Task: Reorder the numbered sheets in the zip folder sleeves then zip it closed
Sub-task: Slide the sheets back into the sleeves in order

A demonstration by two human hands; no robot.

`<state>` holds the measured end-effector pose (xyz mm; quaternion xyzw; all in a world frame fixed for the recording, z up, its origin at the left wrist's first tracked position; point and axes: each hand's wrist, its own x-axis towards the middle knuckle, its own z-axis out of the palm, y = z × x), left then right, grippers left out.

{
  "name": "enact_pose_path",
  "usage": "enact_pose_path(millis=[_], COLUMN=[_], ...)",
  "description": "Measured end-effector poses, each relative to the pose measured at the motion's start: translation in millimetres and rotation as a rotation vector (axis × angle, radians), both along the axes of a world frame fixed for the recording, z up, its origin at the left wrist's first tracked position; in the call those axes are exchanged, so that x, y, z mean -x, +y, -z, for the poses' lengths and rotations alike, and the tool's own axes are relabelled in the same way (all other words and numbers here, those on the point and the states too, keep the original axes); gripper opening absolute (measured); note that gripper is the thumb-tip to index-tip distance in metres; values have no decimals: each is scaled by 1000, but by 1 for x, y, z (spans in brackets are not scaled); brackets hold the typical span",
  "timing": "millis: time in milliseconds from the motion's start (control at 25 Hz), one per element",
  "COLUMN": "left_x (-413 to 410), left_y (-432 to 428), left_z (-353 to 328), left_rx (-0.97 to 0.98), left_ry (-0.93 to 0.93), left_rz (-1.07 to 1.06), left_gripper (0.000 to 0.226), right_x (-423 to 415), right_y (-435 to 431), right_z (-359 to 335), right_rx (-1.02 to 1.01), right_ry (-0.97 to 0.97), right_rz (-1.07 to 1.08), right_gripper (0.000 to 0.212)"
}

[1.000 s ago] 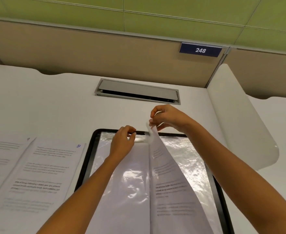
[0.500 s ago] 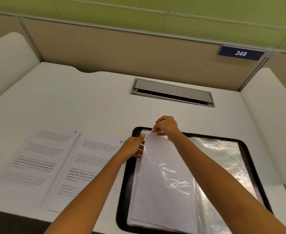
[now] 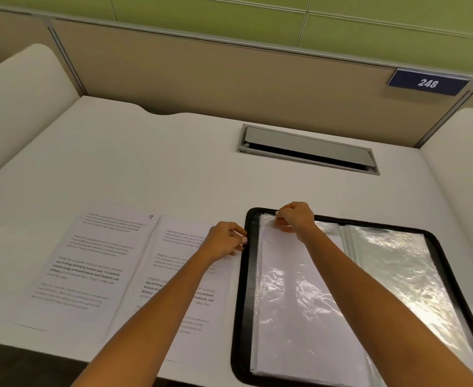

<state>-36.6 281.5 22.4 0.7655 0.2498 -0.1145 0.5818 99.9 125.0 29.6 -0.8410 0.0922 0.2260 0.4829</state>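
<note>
Black-rimmed and laid open, the folder is found at 5 o'clock on the white tabletop. On its left half a clear sleeve over white paper is spread flat. The top edge of that sleeve, at 11 o'clock of the folder, is pinched by the right hand. The left hand is set at 8 o'clock of the right one, with fingers curled against the folder's left rim; whether anything is gripped there cannot be told. Other sleeves, shiny and crinkled, are spread over the right half. At 8 o'clock on the tabletop two printed sheets are laid side by side: sheet 9 farther left, and a second sheet just beside the folder, partly hidden by the left forearm. A grey hatch is seen at 1 o'clock, and a blue plate marked 248 on the partition beyond.
</note>
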Motion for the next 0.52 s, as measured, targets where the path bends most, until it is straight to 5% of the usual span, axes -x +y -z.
enact_pose_path(millis=[160,280,400,520], left_x=[23,58,94,115], left_y=[78,153,217,252], left_z=[2,3,0,9], left_rx=[-417,-869,-860,-744], left_ry=[-65,95,440,552], left_rz=[-158,-212,-239,-296], left_gripper=[12,42,82,100], right_x=[12,31,49,61], right_y=[38,84,120,143], right_z=[-9,-12,-13,-10], right_rx=[-49,-109,-135,-106], right_ry=[-46,-5,27,45], right_rz=[-13,-113,-223,-307], right_gripper=[14,18,18,16])
